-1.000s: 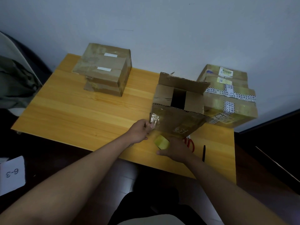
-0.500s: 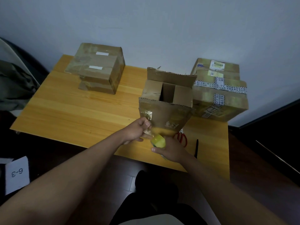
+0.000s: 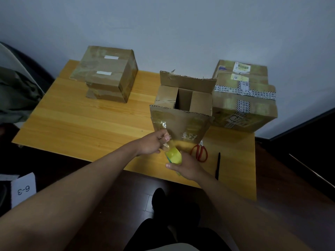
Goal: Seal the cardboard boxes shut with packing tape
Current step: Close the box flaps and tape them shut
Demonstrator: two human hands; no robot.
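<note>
Lowered from the open box [image 3: 183,109], left fingers [image 3: 165,137] pinch tape pulled from the right-gripped roll [image 3: 175,156].

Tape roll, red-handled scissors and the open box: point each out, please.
tape roll [image 3: 174,156], head view, on its yellow outer face
red-handled scissors [image 3: 200,151], head view, on the handle loops
open cardboard box [image 3: 183,122], head view, on the near raised flap

Both bare forearms reach forward from the near edge, converging at the middle. The left hand [image 3: 154,142] has fingers curled, pinching with the fingertips. The right hand [image 3: 186,166], just nearer and to the right, is curled, thumb pointing left.
</note>
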